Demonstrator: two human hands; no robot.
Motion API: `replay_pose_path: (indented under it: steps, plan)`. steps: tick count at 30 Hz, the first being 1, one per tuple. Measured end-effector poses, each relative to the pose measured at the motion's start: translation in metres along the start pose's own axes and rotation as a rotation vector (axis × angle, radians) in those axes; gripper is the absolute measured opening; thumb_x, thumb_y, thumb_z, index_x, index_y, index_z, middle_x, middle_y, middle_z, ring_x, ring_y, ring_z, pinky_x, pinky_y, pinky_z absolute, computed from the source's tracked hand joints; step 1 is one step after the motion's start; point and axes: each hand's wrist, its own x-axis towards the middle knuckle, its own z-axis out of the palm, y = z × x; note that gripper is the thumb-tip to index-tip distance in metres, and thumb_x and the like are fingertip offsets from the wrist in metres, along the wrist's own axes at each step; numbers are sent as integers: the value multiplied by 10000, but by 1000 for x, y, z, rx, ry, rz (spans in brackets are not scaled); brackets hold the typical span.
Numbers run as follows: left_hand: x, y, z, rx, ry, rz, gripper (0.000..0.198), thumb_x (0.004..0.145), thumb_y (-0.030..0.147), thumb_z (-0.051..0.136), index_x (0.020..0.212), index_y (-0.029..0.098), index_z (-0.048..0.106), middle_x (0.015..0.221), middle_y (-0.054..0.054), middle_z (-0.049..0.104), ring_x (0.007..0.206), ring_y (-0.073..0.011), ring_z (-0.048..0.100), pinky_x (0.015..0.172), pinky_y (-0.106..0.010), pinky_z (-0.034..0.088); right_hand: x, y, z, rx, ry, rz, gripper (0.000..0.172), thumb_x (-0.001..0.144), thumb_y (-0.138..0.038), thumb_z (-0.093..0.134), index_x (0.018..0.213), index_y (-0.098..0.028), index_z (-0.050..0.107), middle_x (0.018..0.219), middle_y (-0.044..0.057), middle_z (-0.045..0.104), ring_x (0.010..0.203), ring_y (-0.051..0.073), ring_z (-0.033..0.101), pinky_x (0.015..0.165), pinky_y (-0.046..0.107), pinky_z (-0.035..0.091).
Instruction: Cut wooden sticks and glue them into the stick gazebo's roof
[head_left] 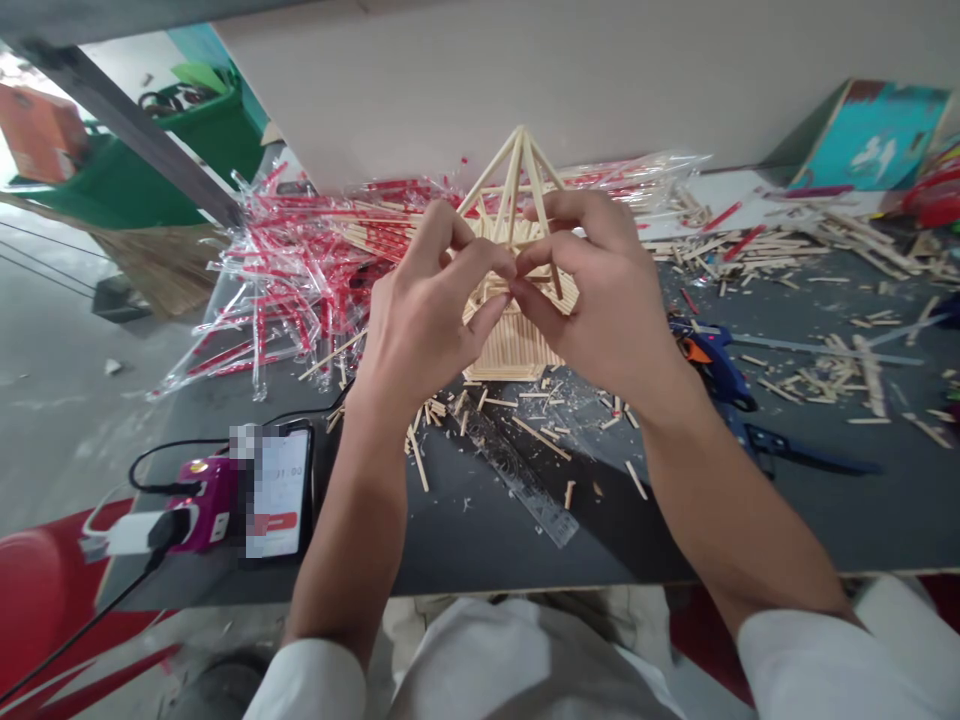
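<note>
A small house model made of thin wooden sticks (517,190) stands on the dark table (862,520), its pointed roof frame rising behind my hands. My left hand (427,300) and my right hand (592,290) meet in front of it. The fingertips of both pinch together at the model's middle, on a stick too small to make out clearly. Both hands are closed and touch the model's roof frame.
A heap of clear and red plastic wrappers (300,260) lies at the left. Loose wooden sticks (825,240) litter the right. A blue glue gun (720,365), a clear ruler (525,480) and a phone (277,490) on a cable lie near the front edge.
</note>
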Motion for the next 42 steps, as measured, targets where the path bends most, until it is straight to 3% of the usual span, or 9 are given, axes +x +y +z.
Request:
replay_pose_path:
  steps: [8, 19, 25, 31, 37, 42]
  plan:
    - [0, 2, 0, -5, 1, -15, 137, 1013, 362, 627, 1121, 326, 704, 1106, -82, 628, 765, -166, 603, 571, -320, 490, 1, -5, -5, -41, -63, 32, 146, 983, -221, 601, 1058, -289, 707, 1388, 117, 602, 1315, 307, 539, 1130, 539, 465]
    - [0, 2, -2, -26, -22, -40, 120, 1007, 335, 631, 1095, 320, 710, 1121, -77, 633, 751, -158, 593, 585, -324, 481, 2, -5, -3, 1, -55, 30, 187, 1011, -235, 539, 1058, -313, 703, 1270, 101, 640, 1289, 274, 576, 1108, 537, 503]
    - [0, 1, -1, 21, -4, 11, 101, 1007, 343, 645, 1072, 272, 673, 1083, -75, 598, 735, -138, 556, 585, -301, 471, 2, -9, -7, -39, -100, 43, 213, 976, -204, 602, 1089, -350, 708, 1319, 77, 630, 1291, 300, 569, 1111, 535, 496]
    - [0, 0, 2, 18, 34, 28, 124, 1023, 361, 617, 1108, 291, 673, 1148, -83, 549, 747, -132, 531, 604, -300, 490, 0, -7, -23, -20, -78, -30, 231, 936, -180, 665, 1149, -270, 678, 1284, 85, 644, 1303, 295, 592, 1120, 526, 496]
    - [1, 0, 10, 3, 43, -1, 239, 1021, 479, 602, 1105, 279, 703, 1254, -100, 561, 822, -160, 568, 679, -334, 513, -5, -4, -43, -11, -142, 103, 325, 865, -219, 768, 1170, -275, 669, 1197, 72, 719, 1074, 287, 698, 963, 481, 575]
    - [2, 0, 15, -34, 74, -17, 282, 1017, 512, 599, 1071, 270, 732, 1341, -116, 572, 897, -187, 593, 683, -355, 505, -5, -8, -37, 1, -125, 208, 193, 939, -278, 688, 1131, -259, 683, 1045, 69, 754, 917, 268, 730, 856, 451, 586]
